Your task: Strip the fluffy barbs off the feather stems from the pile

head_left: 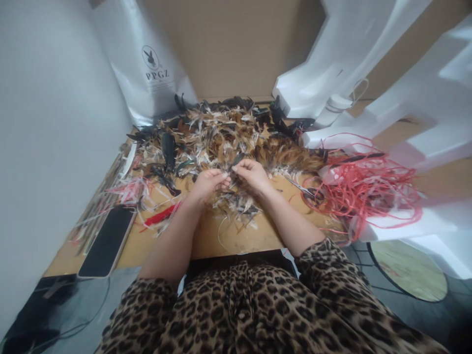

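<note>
My left hand and my right hand meet over the front of a big heap of feathers, brown, cream and black. Both are closed in a pinch, thumb against finger, with the fingertips almost touching. A small dark feather shows at the fingertips of my right hand. Between the two pinches lies a thin feather end, partly hidden by the fingers. Below my hands, loose pale and grey feathers are scattered on the wooden table.
Scissors lie right of my right forearm, beside a tangle of red and pink ribbon. At left are a phone, a red strip and thin sticks. A white printed bag and white bottle stand behind.
</note>
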A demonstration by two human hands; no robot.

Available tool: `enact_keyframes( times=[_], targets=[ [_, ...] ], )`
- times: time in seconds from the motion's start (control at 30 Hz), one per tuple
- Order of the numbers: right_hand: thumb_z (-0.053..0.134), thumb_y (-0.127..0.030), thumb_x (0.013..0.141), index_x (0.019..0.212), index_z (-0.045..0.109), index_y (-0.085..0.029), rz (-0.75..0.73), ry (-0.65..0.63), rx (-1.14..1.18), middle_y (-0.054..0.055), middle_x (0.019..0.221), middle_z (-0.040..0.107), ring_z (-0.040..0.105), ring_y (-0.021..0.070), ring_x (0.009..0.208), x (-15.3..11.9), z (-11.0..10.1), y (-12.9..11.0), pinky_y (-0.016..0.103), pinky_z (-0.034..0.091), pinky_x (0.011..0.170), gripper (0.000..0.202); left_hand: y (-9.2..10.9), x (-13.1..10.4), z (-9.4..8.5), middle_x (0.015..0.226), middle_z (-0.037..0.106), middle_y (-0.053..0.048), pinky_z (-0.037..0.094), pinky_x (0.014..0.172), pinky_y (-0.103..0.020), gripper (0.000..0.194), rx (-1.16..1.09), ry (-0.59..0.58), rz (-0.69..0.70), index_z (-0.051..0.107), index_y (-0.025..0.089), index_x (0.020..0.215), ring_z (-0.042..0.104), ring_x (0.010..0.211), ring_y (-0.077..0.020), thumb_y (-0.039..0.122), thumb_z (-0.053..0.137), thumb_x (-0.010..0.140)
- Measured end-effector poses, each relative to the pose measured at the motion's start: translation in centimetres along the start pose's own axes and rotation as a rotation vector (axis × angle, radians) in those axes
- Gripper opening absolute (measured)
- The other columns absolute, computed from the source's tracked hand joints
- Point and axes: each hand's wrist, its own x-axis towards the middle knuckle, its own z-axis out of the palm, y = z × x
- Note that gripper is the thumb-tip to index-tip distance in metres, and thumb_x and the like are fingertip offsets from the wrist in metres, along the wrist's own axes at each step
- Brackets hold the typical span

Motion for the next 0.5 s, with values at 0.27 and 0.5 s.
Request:
enact_keyframes(
  times=[0.27, 0.5],
  targets=[
    [0.053, -0.024, 0.072, 0.077, 0.063, -0.017, -0.251, -0.324, -0.889, 0.002, 0.077, 0.062, 0.053, 0.0112, 0.068, 0.0, -2.5, 0.2, 0.022, 0.036, 0.064, 0.014, 0.4, 0.1, -0.4, 0.067, 0.064, -0.003, 0.043, 0.051, -0.015, 0.020, -0.075, 0.071, 0.055, 0.061, 0.010, 0.068, 0.054, 0.053, -0.0044, 0.026, 0.071, 0.061],
    [0.051, -0.021, 0.075, 0.081, 0.063, -0.020, -0.285, -0.327, -1.267, 0.006, 0.087, 0.060, 0.053, 0.0156, 0.074, -0.2, -1.4, 1.0, 0.025, 0.032, 0.059, 0.014, 0.2, 0.2, -0.6, 0.068, 0.064, -0.003, 0.042, 0.052, -0.015, 0.020, -0.070, 0.052, 0.051, 0.061, 0.010, 0.070, 0.055, 0.055, -0.0046, 0.026, 0.070, 0.063]
  ],
)
